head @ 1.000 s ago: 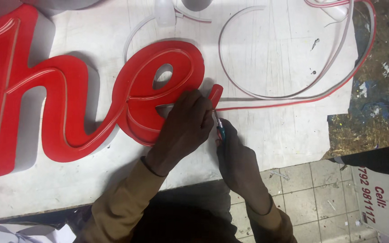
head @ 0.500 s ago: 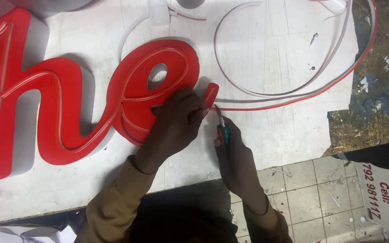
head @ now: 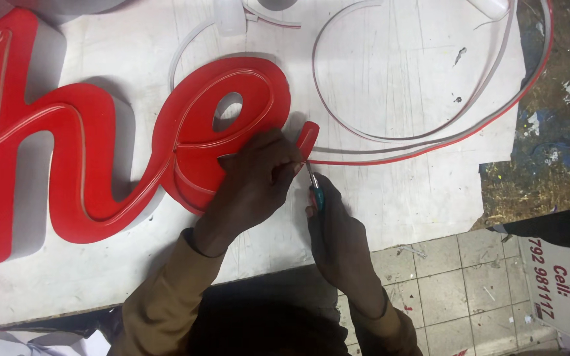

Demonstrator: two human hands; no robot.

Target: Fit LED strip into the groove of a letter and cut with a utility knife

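Observation:
A large red cursive sign letter piece [head: 100, 151] lies on a white board [head: 390, 86]. My left hand [head: 258, 178] presses down on the lower curve of the last red letter, fingers closed over its edge. My right hand [head: 338, 231] grips a small tool with a teal handle [head: 316, 194], its metal tip at the letter's tail end [head: 306, 140]. A long red and white flexible strip [head: 470, 125] runs from that tail and loops across the board to the right.
White strip offcuts and a white fitting [head: 229, 16] lie at the board's top edge. To the right is a rough, paint-stained surface [head: 555, 138]. Tiled floor [head: 456, 290] shows below, with a printed white sheet [head: 565, 283] at the lower right.
The view has shifted slightly. My left hand has slid a little along the letter's lower curve toward the tail; my right hand keeps the tool at the same spot.

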